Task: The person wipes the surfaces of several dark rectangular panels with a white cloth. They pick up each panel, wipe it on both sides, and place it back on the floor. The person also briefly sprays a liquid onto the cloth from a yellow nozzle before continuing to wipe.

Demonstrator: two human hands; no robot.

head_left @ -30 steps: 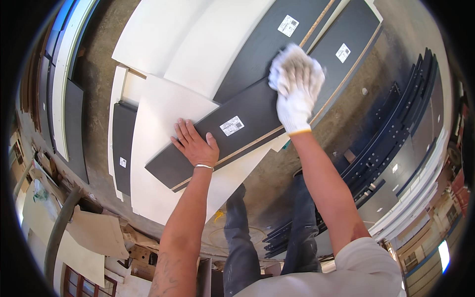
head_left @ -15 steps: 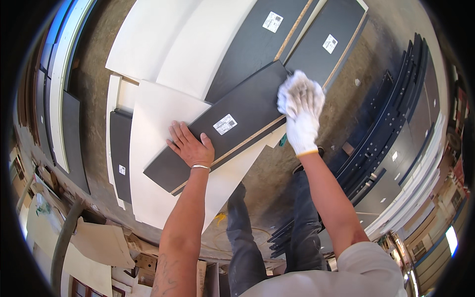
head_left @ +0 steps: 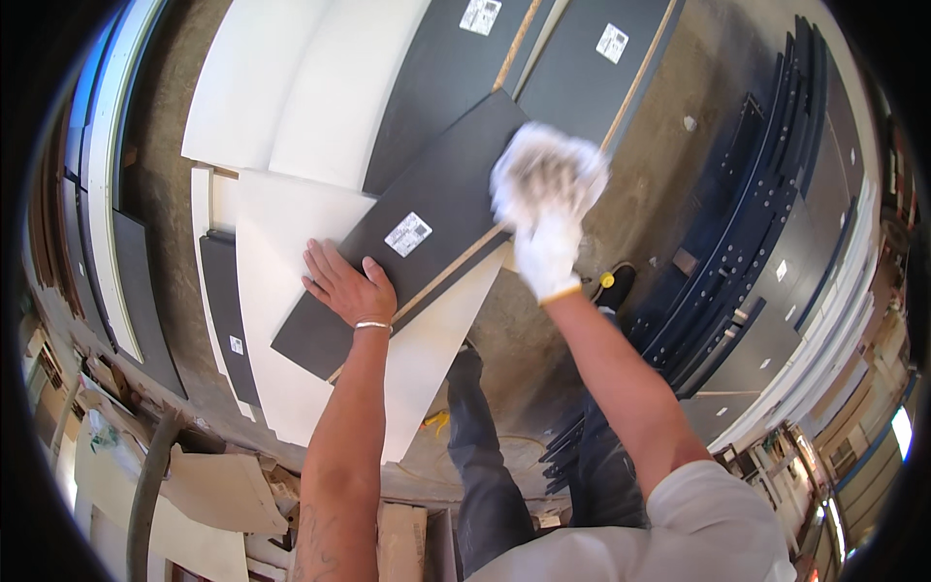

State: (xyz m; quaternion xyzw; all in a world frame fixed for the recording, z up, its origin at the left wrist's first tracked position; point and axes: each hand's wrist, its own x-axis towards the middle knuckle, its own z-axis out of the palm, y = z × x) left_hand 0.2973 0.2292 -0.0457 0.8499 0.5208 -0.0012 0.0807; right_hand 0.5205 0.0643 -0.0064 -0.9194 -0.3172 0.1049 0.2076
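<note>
So, head view, and it's the only one: the dark panel (head_left: 407, 242) lies slanted across a white board (head_left: 291, 320). The left hand (head_left: 344, 286) rests flat on the panel's lower end, fingers spread, gripping nothing. The gloved right hand (head_left: 548, 209) sits at the panel's upper right edge, clenched around a white rag (head_left: 543, 165). Looks like the wiping step; next it probably needs strokes down toward the sticker (head_left: 407, 234) while the left hand pins the panel.

A long dark grey board (head_left: 427, 228) with a white label lies flat and slantwise across a white panel (head_left: 291, 291).
</note>
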